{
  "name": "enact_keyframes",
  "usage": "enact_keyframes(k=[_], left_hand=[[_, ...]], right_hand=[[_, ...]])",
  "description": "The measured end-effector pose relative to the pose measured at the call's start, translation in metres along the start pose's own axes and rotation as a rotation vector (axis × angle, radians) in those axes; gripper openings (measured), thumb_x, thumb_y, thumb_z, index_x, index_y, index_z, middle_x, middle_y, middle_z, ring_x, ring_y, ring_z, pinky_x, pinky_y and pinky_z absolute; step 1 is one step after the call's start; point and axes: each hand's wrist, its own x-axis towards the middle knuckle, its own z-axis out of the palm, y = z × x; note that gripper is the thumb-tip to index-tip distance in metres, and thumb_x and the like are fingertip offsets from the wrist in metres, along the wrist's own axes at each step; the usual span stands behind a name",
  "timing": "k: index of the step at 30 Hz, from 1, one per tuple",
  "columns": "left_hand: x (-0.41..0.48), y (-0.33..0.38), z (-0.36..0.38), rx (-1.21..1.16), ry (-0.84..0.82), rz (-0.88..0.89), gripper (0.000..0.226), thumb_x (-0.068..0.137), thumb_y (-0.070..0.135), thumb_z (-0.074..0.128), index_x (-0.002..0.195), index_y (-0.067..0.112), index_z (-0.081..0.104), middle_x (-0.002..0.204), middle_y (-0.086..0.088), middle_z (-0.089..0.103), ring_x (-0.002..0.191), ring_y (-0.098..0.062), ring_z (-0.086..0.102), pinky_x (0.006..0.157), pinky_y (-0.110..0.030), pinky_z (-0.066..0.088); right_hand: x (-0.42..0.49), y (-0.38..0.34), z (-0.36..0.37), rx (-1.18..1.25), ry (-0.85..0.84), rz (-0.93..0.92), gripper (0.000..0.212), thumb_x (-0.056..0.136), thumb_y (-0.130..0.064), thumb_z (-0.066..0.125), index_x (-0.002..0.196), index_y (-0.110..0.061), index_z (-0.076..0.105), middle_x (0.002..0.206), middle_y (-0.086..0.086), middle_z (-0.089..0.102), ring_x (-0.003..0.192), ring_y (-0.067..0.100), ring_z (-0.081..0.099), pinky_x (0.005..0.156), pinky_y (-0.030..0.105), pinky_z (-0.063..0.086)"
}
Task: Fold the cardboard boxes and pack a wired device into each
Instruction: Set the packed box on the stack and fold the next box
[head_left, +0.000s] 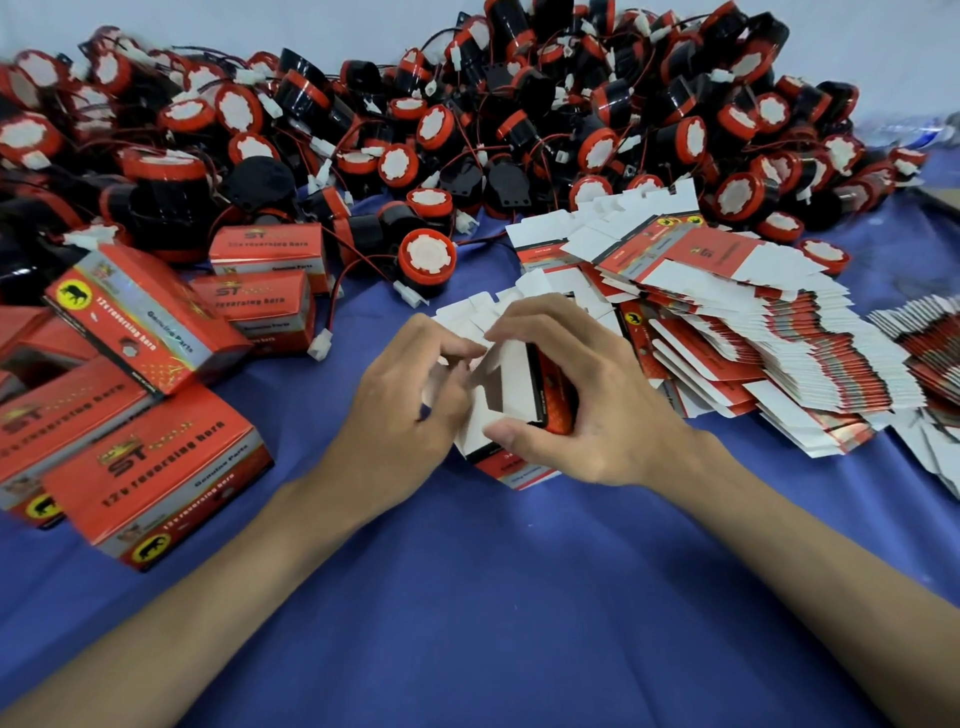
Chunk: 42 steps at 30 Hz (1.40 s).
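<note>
A red and white cardboard box (511, 384) stands half formed on the blue cloth at the centre, its white flaps up. My right hand (582, 400) grips it from the right, thumb on the near edge and fingers curled over the top. My left hand (410, 395) pinches a white flap on the box's left side. A red and black wired device (426, 260) with a white face lies just beyond the box, its white plug on the cloth.
A big heap of wired devices (467, 119) fills the back. Several closed red boxes (150, 467) lie at the left. A fanned stack of flat box blanks (753, 332) lies at the right, with more blanks (930, 348) at the far right edge.
</note>
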Motion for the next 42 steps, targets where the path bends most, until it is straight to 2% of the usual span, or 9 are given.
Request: enact_keyframes(k=[9, 20, 23, 26, 29, 32, 36, 39, 42], left_hand=[[0.0, -0.001, 0.0, 0.051, -0.069, 0.022, 0.012, 0.081, 0.014, 0.061, 0.089, 0.007, 0.066, 0.087, 0.023, 0.054, 0.083, -0.001, 0.054, 0.076, -0.004, 0.037], [-0.004, 0.007, 0.014, -0.114, 0.121, -0.002, 0.027, 0.074, -0.001, 0.056, 0.084, 0.022, 0.044, 0.087, -0.006, 0.053, 0.078, -0.012, 0.052, 0.067, -0.024, 0.045], [-0.012, 0.008, 0.013, -0.41, 0.027, -0.158, 0.033, 0.079, 0.002, 0.047, 0.097, 0.029, 0.039, 0.103, -0.006, 0.052, 0.081, -0.022, 0.059, 0.064, -0.038, 0.051], [-0.003, 0.015, 0.014, -0.661, -0.002, -0.243, 0.039, 0.074, 0.009, 0.048, 0.108, 0.024, 0.035, 0.115, -0.005, 0.046, 0.102, -0.012, 0.055, 0.075, -0.022, 0.05], [0.011, 0.016, 0.016, -0.661, 0.084, -0.375, 0.082, 0.046, 0.024, 0.063, 0.121, -0.001, 0.042, 0.117, -0.02, 0.05, 0.081, -0.014, 0.051, 0.06, -0.007, 0.045], [0.004, 0.013, 0.011, -0.766, -0.071, -0.463, 0.036, 0.096, 0.019, 0.046, 0.125, -0.002, 0.048, 0.128, -0.027, 0.054, 0.091, -0.023, 0.061, 0.065, -0.003, 0.046], [-0.005, -0.001, 0.014, -0.899, -0.328, -0.527, 0.057, 0.1, 0.029, 0.041, 0.149, 0.009, 0.022, 0.154, -0.01, 0.035, 0.138, -0.024, 0.04, 0.11, -0.034, 0.038], [-0.002, 0.004, 0.01, -1.05, -0.444, -0.538, 0.11, 0.065, 0.065, 0.07, 0.152, 0.026, 0.014, 0.146, 0.008, 0.046, 0.129, -0.008, 0.049, 0.099, -0.029, 0.049], [-0.008, 0.004, 0.004, -0.88, -0.532, -0.439, 0.098, 0.073, 0.075, 0.051, 0.146, 0.015, 0.021, 0.115, 0.021, 0.061, 0.102, 0.003, 0.06, 0.079, -0.015, 0.05]], right_hand=[[-0.001, -0.001, 0.0, 0.02, -0.083, -0.027, 0.051, 0.075, -0.048, 0.063, 0.096, -0.001, 0.069, 0.107, 0.015, 0.057, 0.095, 0.026, 0.059, 0.083, 0.038, 0.047], [0.001, -0.003, 0.003, 0.009, -0.042, -0.119, 0.055, 0.072, -0.045, 0.069, 0.098, 0.004, 0.067, 0.108, 0.018, 0.059, 0.098, 0.027, 0.06, 0.083, 0.041, 0.049], [0.0, -0.004, 0.002, -0.006, -0.08, -0.096, 0.053, 0.073, -0.046, 0.069, 0.1, -0.001, 0.069, 0.113, 0.015, 0.057, 0.101, 0.024, 0.058, 0.081, 0.042, 0.049], [0.0, -0.005, 0.002, -0.005, -0.091, -0.094, 0.047, 0.074, -0.043, 0.069, 0.097, -0.002, 0.07, 0.112, 0.013, 0.058, 0.101, 0.024, 0.058, 0.082, 0.041, 0.048], [0.0, -0.003, 0.003, 0.002, -0.079, -0.101, 0.043, 0.074, -0.039, 0.067, 0.094, -0.001, 0.071, 0.111, 0.013, 0.06, 0.104, 0.025, 0.059, 0.089, 0.037, 0.047], [-0.001, 0.001, 0.002, 0.048, -0.04, -0.115, 0.044, 0.076, -0.038, 0.065, 0.097, 0.0, 0.069, 0.111, 0.016, 0.06, 0.104, 0.024, 0.059, 0.093, 0.029, 0.045], [-0.001, 0.005, 0.002, 0.059, 0.074, -0.145, 0.059, 0.073, -0.039, 0.065, 0.11, 0.008, 0.061, 0.11, 0.021, 0.06, 0.103, 0.03, 0.06, 0.094, 0.033, 0.047], [-0.001, 0.002, 0.004, 0.084, 0.139, -0.185, 0.062, 0.073, -0.037, 0.064, 0.112, 0.01, 0.059, 0.112, 0.021, 0.059, 0.107, 0.027, 0.058, 0.096, 0.031, 0.045], [0.003, -0.002, 0.007, 0.063, 0.162, -0.219, 0.063, 0.073, -0.037, 0.062, 0.112, 0.012, 0.058, 0.11, 0.025, 0.058, 0.102, 0.033, 0.059, 0.093, 0.038, 0.047]])
